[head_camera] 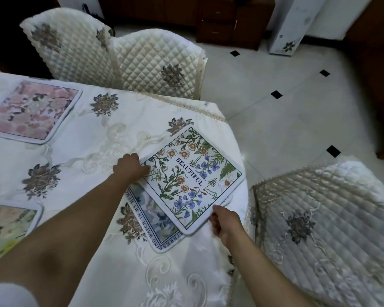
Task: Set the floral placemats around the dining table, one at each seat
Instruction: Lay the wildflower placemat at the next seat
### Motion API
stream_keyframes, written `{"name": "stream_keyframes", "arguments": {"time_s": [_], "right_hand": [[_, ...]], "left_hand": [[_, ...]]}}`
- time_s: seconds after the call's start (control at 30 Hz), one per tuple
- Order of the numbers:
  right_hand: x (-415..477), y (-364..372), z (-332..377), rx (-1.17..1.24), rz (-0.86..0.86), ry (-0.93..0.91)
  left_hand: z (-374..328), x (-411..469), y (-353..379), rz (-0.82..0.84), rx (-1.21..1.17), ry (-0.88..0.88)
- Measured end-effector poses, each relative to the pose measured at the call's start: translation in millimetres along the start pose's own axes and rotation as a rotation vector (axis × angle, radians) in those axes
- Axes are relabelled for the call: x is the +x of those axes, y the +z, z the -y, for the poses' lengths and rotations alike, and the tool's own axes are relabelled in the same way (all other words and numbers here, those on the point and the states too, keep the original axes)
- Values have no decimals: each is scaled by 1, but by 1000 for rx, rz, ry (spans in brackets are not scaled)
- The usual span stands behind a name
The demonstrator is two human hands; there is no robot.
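A placemat printed with daisies, blue flowers and the word BEAUTIFUL lies at the table's right edge, on top of a blue-and-white floral placemat with a band of text. My left hand grips the BEAUTIFUL mat at its far left corner. My right hand pinches its near edge. A pink floral placemat lies flat at the far left of the table. A yellow-green floral placemat lies at the near left, cut off by the frame.
The table wears a white embroidered cloth. Two quilted cream chairs stand at the far side and another at the right. Dark wooden cabinets line the tiled floor behind.
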State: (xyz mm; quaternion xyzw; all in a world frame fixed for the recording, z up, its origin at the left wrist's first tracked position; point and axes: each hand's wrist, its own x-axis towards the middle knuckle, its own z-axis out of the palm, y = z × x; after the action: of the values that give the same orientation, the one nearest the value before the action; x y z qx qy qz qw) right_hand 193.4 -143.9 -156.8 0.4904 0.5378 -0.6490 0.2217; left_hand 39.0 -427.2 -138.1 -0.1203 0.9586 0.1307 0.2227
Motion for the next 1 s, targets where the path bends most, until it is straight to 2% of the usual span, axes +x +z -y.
{"name": "stream_keyframes", "arguments": {"time_s": [0.13, 0.23, 0.4, 0.77, 0.87, 1.0], "right_hand": [[1, 2, -1, -80, -50, -50], [-2, 5, 1, -160, -70, -166], [-9, 9, 15, -322, -61, -308], [-38, 29, 45, -789, -44, -564], [-36, 36, 47, -863, -1, -593], [-25, 54, 42, -992, 100, -632]], "left_hand": [[8, 6, -5, 56, -57, 24], [16, 0, -10, 84, -142, 126], [39, -33, -17, 24, -248, 198], [109, -159, 12, -151, -552, 62], [112, -177, 21, -189, -599, 17], [117, -207, 41, -291, -638, -129]]}}
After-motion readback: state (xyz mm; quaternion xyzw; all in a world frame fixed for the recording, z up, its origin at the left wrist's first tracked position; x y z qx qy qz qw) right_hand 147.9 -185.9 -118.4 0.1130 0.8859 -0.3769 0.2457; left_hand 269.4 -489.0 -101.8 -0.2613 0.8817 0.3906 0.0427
